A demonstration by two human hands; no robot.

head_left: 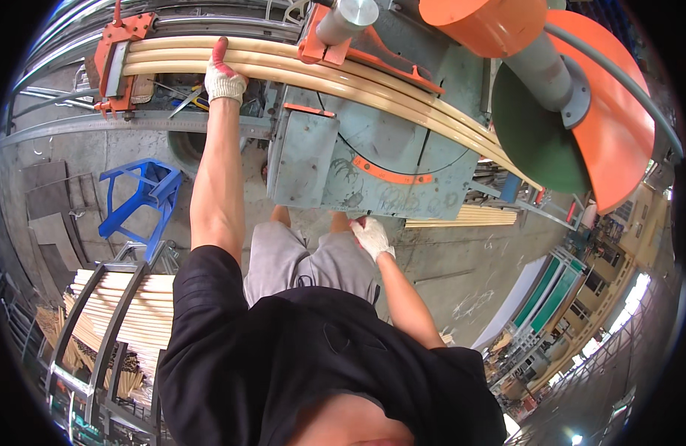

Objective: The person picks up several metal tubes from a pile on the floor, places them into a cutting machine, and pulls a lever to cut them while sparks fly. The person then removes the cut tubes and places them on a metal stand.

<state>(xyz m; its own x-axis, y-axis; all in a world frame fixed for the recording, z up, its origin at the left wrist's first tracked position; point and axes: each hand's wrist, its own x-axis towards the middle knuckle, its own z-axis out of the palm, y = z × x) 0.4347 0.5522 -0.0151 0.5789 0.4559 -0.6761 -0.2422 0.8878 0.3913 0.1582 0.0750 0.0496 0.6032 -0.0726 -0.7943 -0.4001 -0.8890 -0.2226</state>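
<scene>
Several glossy beige poles (320, 78) lie side by side across a grey-green machine table (298, 160). My left hand (225, 80), in a white knit glove with red coating, grips them near their left end, one digit stretched over the top. That end meets a pale plate on an orange stop (118, 63). Toward the middle, an orange clamp block (324, 44) sits over the poles. At the table's front edge, my right hand (372, 238), gloved the same way, is curled closed; whatever its fingers hold or touch is hidden.
A large orange saw guard (614, 119) with a dark green disc face looms at the right, above the poles. A blue plastic stool (142, 197), upside down or tipped, is on the floor at left. A metal rack (97, 327) holds more poles behind it. Further poles (462, 216) lie beyond the table.
</scene>
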